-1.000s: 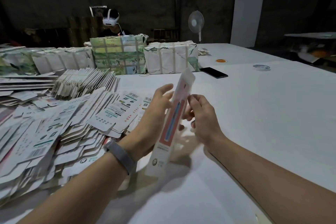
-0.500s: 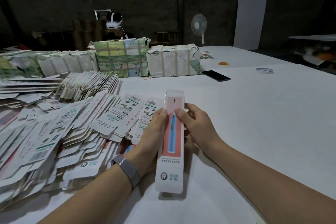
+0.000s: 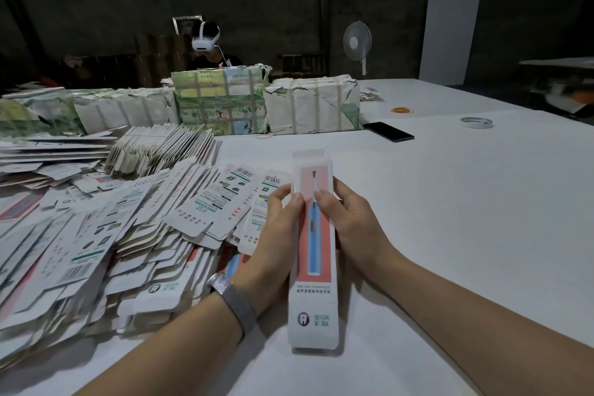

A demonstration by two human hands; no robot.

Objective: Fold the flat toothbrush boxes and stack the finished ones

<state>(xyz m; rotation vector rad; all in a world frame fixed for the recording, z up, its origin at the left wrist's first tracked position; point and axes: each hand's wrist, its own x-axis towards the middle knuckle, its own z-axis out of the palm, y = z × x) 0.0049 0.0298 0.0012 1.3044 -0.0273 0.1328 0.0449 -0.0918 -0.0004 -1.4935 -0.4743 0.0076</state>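
A long, narrow toothbrush box (image 3: 313,244) is held lengthwise above the white table (image 3: 450,219), its printed front facing up, with a blue toothbrush pictured on a pink panel and a logo near the close end. The box is grasped from both sides at its upper half. The left hand (image 3: 273,235) is wrapped round the left edge, thumb laid on the front face and fingers curled behind. The right hand (image 3: 350,228) is curled round the right edge in the same way, thumb pressed on the pink panel beside the left thumb. A small flap is seen standing at the far end of the box. A grey mesh watch band (image 3: 233,300) is worn on the left wrist.

To the left of the hands, a wide heap of flat boxes (image 3: 106,235) is spread over the table, overlapping one another, many with barcodes and print facing up. Behind that heap, a bundle of flat blanks (image 3: 160,151) is stood on edge, leaning. Further back, paper-wrapped packs (image 3: 311,104) bound with tape are lined up across the table. A black phone (image 3: 389,131), a roll of tape (image 3: 476,122) and an orange ring (image 3: 401,110) are laid well apart on the far right of the table. A standing fan (image 3: 357,43) is seen beyond the table, and another person wearing a white headset (image 3: 205,38) is seated behind the packs.
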